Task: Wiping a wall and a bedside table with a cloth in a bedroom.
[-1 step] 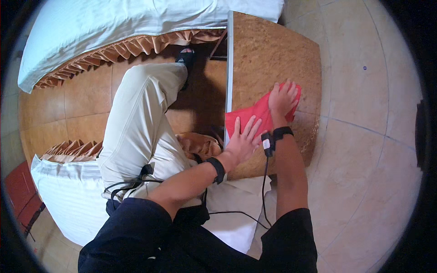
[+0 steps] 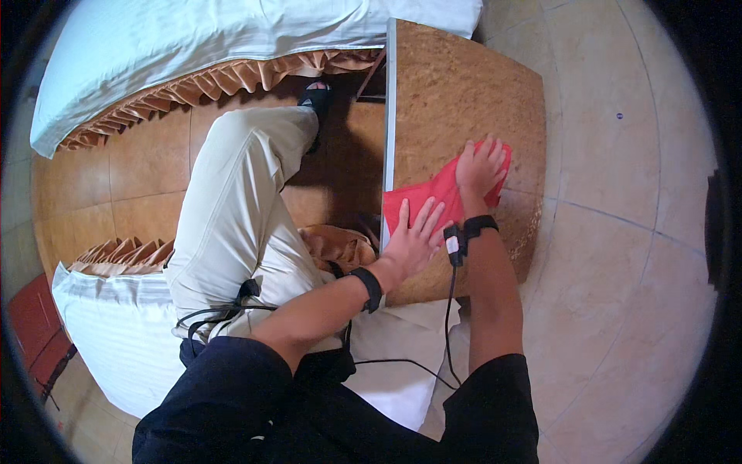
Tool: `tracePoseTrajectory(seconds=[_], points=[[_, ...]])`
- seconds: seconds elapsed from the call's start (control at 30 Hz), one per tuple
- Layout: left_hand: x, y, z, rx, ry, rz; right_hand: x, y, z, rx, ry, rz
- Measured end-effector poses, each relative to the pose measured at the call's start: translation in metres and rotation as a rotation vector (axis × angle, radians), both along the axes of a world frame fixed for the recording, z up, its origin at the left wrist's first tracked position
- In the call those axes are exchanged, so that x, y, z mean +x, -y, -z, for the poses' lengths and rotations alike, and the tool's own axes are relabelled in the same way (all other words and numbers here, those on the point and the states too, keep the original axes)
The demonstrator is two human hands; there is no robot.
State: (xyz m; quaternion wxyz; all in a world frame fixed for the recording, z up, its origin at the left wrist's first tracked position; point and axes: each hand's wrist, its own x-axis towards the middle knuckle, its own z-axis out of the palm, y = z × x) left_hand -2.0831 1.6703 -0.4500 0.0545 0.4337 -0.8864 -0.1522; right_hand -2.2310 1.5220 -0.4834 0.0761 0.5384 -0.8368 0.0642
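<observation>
A flat red piece, cloth by the look of it, lies across the brown wooden tabletop. It runs from the table's left edge toward the right side. My left hand rests on its near edge, fingers stretched and spread, palm down. Farther right, my right hand lies flat over the other end with its fingers apart. Neither hand grips the cloth; both press on it from above. Part of the cloth is hidden under my hands.
A black cable hangs from a small device at my right wrist and loops beside my body. White-covered beds lie ahead and at left. Tiled floor stretches along the right. A red chair stands at far left.
</observation>
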Motion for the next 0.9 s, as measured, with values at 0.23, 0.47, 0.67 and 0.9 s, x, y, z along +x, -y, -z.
tracePoseTrajectory(seconds=[0.23, 0.47, 0.67, 0.9], points=[[-0.0009, 0.0012, -0.0018, -0.007, 0.026, 0.047, -0.0023, -0.0004, -0.0002, -0.006, -0.003, -0.002], [0.0027, 0.0019, -0.0002, -0.021, -0.069, 0.057, -0.005, 0.0, 0.0026, 0.005, -0.007, 0.0], [0.0048, 0.0021, -0.0014, -0.044, -0.091, 0.053, -0.0008, -0.0011, -0.0015, 0.022, 0.004, -0.007], [0.0003, 0.0033, -0.0046, -0.009, -0.059, 0.069, -0.0058, -0.0008, -0.001, 0.023, -0.007, -0.029]])
